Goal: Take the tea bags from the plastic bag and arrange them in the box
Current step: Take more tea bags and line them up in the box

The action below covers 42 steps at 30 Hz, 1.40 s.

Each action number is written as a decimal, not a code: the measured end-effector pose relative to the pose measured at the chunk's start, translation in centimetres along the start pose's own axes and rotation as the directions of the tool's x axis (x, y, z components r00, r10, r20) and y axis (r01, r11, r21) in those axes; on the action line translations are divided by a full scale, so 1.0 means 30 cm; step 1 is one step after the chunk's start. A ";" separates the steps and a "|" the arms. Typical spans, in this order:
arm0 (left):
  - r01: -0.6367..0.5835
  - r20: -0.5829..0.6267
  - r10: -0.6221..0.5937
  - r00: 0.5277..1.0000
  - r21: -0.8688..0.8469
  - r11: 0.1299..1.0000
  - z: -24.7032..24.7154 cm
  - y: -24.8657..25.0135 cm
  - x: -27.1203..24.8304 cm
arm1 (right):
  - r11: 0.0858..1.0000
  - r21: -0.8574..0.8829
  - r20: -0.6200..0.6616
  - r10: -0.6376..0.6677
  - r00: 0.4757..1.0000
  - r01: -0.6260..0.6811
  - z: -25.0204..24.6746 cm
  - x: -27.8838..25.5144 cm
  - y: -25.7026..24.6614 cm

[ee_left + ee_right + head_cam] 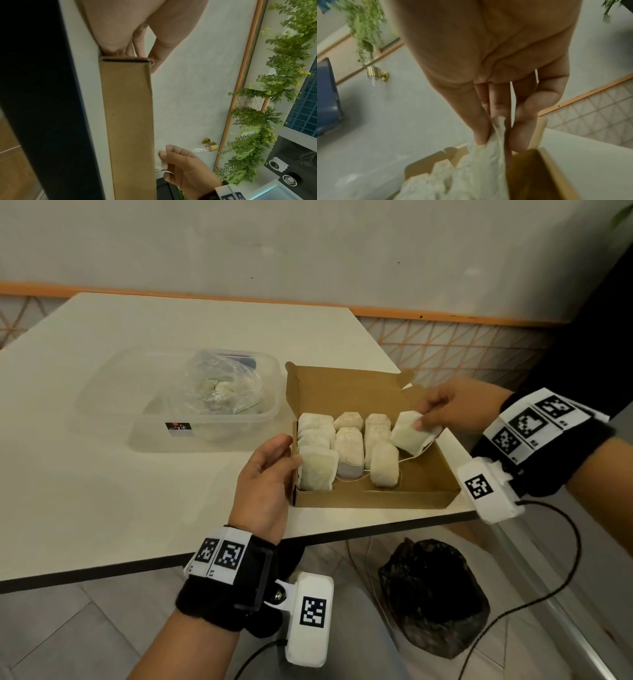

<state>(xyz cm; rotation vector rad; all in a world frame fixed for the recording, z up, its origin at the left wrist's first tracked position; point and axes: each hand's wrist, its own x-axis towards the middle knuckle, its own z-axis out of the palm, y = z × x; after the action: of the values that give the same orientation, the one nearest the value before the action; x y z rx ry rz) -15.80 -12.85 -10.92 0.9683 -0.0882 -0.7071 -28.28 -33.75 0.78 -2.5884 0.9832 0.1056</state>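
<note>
Our right hand (442, 409) pinches a soft, light white paper tea bag (409, 436) by its edge while our left hand (265, 474) grips the open brown cardboard box (418, 494) at centre frame

A: Box (373, 494) on table (137, 474) — left wall gripped by left hand (263, 484)?

B: Confirmed. One tea bag (409, 436) is pinched over it by right hand (452, 409); rows are laid inside.

left hand (130, 27) cut off by top edge, plastic bag (219, 386) contents unclear
</note>
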 end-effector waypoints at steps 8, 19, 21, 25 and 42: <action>0.000 0.013 0.000 1.000 -0.013 1.000 0.001 0.003 -0.009 | 0.970 0.207 0.087 -0.151 0.985 0.130 0.051 -0.066 -0.115; -0.276 -0.044 0.306 0.951 0.321 0.906 0.002 0.026 -0.041 | 0.880 0.361 -0.174 -0.261 0.950 0.308 0.027 -0.049 -0.241; -0.414 0.054 0.435 0.899 0.435 0.800 0.022 0.054 -0.058 | 0.871 0.355 -0.109 -0.323 0.940 0.340 0.029 -0.064 -0.250; -0.394 0.250 0.309 0.918 0.471 0.790 0.066 0.083 -0.064 | 0.861 0.347 -0.031 -0.386 0.922 0.373 0.067 -0.061 -0.279; 0.057 0.055 -0.059 0.997 0.030 0.998 0.020 0.050 -0.006 | 0.884 0.445 0.250 -0.275 0.928 0.143 0.196 -0.010 -0.215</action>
<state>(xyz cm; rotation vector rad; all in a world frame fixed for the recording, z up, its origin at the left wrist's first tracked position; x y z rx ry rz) -15.39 -12.62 -9.36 0.9817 -0.1203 -0.7883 -23.95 -26.98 -2.62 -2.1749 0.5324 0.2068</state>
